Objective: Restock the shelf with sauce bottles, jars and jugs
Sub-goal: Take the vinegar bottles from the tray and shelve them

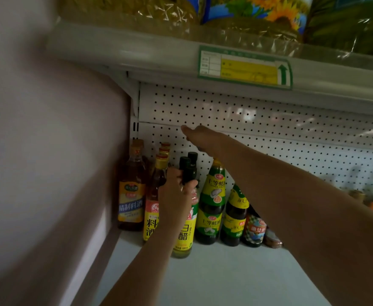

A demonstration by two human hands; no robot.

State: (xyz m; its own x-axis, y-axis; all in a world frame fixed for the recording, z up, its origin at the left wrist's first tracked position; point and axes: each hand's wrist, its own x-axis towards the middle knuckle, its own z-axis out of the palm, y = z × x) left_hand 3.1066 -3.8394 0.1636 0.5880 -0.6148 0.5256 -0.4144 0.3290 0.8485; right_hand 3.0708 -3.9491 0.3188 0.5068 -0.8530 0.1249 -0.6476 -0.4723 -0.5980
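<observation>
Held the vinegar bottle (183, 236) by its neck with the left grip (176, 194), fingers curled tight just under the black cap. Kept it upright, base down on the white shelf (225, 274), at the front of the row and a little ahead of its neighbours. Saw a second black cap (193, 156) just behind the first; could not tell whether the same fingers also held that one.

Reached with the right grip (200, 135) higher up, across the bottle tops, close to the pegboard back wall (280, 124). Showed only the back of the hand, thumb pointing left; could not tell whether its fingers were curled or straight.

Found along the back left corner a tall amber cooking wine bottle (131, 195) beside the side wall, then a yellow-capped bottle (157, 186) partly hidden behind the left wrist. Found to the right of the vinegar two dark bottles with green-and-yellow labels, the taller (213, 206) touching the shorter (234, 219), then a small jar (254, 230) half hidden under the right forearm.

Noted above a shelf edge with a green-and-yellow price tag (245, 67), and oil jugs (258, 12) with sunflower labels on top.
</observation>
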